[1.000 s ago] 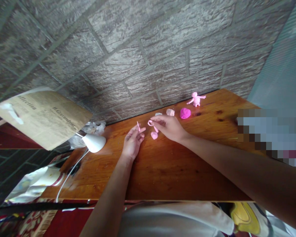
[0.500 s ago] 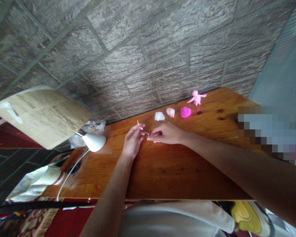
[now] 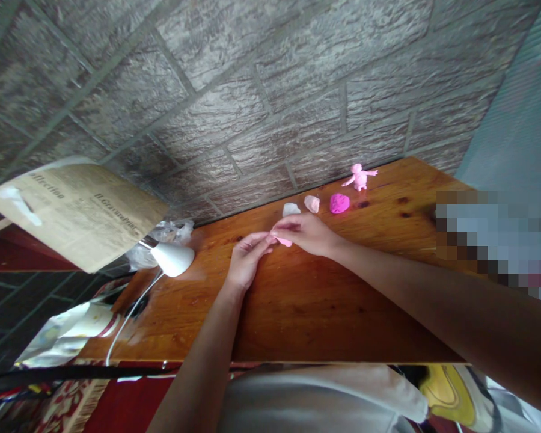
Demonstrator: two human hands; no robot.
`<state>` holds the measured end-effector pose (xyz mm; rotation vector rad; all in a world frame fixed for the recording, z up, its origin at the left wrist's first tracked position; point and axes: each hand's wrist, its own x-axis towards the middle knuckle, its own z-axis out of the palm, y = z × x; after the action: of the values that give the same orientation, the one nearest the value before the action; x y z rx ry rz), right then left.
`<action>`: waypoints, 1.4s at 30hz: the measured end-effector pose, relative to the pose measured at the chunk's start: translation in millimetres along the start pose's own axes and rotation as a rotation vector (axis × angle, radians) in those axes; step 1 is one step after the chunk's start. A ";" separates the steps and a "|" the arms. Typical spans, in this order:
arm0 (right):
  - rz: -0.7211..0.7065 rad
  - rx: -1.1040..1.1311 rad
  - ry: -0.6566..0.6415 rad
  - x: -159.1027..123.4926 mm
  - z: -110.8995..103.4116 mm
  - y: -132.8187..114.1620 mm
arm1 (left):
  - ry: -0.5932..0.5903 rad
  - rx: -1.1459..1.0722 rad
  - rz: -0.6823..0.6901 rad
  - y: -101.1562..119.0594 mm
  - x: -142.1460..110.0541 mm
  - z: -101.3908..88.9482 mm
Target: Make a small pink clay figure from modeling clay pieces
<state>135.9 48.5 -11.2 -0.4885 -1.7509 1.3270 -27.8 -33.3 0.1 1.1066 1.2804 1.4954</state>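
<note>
Stone-patterned wall [image 3: 216, 102] rises behind the wooden table [image 3: 297, 307] where I work, with a white lamp base [image 3: 174, 260] and its printed paper shade [image 3: 81, 210] off to my left. Over the tabletop, my left hand [image 3: 247, 257] and right hand [image 3: 310, 234] meet at the fingertips, both closed in a pinch on a small pink piece [image 3: 273, 234], mostly hidden by my fingers. Just beneath my right hand shows a partly covered pink lump [image 3: 285, 242]. Beyond it lie a white lump [image 3: 291, 208], a peach lump [image 3: 312, 204] and a magenta lump [image 3: 339, 203]; near the wall, a pink figure [image 3: 359, 177] stands upright, arms spread.
</note>
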 end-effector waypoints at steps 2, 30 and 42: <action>0.014 0.026 0.061 1.1 0.5 -0.9 | -0.002 0.008 -0.016 0.2 -0.6 -0.1; 0.400 0.709 0.053 -3.0 8.8 -18.8 | 0.098 -0.168 0.008 5.4 0.7 2.9; 0.527 0.676 -0.015 -3.8 11.5 -26.6 | 0.036 -0.157 -0.057 2.0 2.1 1.0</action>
<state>133.5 29.5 11.0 -0.5591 -1.0996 2.1752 -27.5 -31.2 2.3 0.9375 1.1871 1.5511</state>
